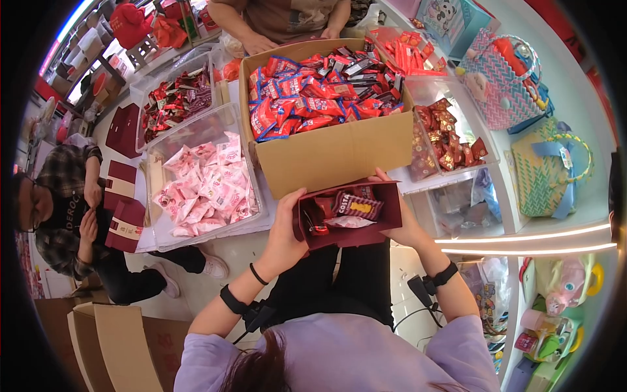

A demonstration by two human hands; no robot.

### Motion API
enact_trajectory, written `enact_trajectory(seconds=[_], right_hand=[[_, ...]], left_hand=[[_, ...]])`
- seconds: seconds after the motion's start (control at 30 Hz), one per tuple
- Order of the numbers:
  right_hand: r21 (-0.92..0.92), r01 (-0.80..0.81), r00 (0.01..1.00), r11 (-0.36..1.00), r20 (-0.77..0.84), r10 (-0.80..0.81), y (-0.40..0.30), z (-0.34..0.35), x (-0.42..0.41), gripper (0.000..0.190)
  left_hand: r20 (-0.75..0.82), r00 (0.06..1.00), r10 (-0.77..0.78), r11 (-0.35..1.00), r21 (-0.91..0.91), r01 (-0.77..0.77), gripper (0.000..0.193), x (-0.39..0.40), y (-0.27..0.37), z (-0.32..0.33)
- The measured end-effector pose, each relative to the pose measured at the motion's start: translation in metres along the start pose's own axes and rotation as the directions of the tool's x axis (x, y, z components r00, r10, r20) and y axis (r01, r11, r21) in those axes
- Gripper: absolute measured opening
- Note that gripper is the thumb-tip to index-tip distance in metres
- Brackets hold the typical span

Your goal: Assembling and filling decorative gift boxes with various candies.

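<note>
My left hand point(285, 234) and my right hand point(402, 220) hold a dark red paper gift box point(350, 240) from its two ends, above my lap. Inside the open box lie a purple striped packet point(360, 206), a pale pink sachet point(349, 222) and other red packets, partly hidden. Just beyond it stands a large cardboard carton point(335, 152) heaped with red-and-blue snack packets point(294, 100) and dark slim bars point(362, 68). To its left a clear plastic bin point(252, 196) holds pink-and-white sachets point(208, 183).
Another clear bin point(213, 93) holds dark red packets. Right of the carton, a bin point(490, 147) contains red-gold pyramid packets point(450, 142). Woven bags point(504, 83) stand on a shelf. A person point(63, 220) sits left by closed gift boxes point(125, 225); another person point(294, 19) stands behind the carton.
</note>
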State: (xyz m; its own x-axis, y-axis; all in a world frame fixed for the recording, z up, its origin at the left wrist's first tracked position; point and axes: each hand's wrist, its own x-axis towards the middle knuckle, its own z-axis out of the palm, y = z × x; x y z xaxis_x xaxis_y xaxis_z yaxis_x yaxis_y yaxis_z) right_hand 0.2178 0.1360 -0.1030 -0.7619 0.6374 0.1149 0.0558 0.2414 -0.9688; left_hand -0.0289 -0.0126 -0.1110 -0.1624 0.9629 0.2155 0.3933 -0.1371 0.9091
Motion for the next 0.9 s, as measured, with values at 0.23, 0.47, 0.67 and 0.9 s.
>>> enact_trajectory(seconds=[0.23,0.47,0.67,0.9], right_hand=[[-0.246,-0.192,0.978,0.95,-0.131,0.164,0.022,0.0,-0.01,0.108],[-0.106,-0.099,0.993,0.989,-0.068,0.092,0.002,-0.003,-0.008,0.108],[0.101,-0.084,0.985,0.991,-0.141,0.098,-0.012,-0.01,-0.005,0.107],[0.197,0.033,0.979,0.98,-0.205,0.008,-0.002,-0.002,-0.003,0.055]], left_hand=[[0.006,0.996,-0.09,0.992,0.088,0.089,0.105,0.006,0.004,-0.001],[-0.147,0.983,-0.108,0.986,0.107,0.125,0.089,-0.003,0.042,0.006],[-0.23,0.959,0.168,0.981,0.132,-0.14,0.051,-0.002,0.028,0.01],[-0.119,0.971,0.207,0.977,0.083,-0.199,0.044,0.017,0.026,0.008]])
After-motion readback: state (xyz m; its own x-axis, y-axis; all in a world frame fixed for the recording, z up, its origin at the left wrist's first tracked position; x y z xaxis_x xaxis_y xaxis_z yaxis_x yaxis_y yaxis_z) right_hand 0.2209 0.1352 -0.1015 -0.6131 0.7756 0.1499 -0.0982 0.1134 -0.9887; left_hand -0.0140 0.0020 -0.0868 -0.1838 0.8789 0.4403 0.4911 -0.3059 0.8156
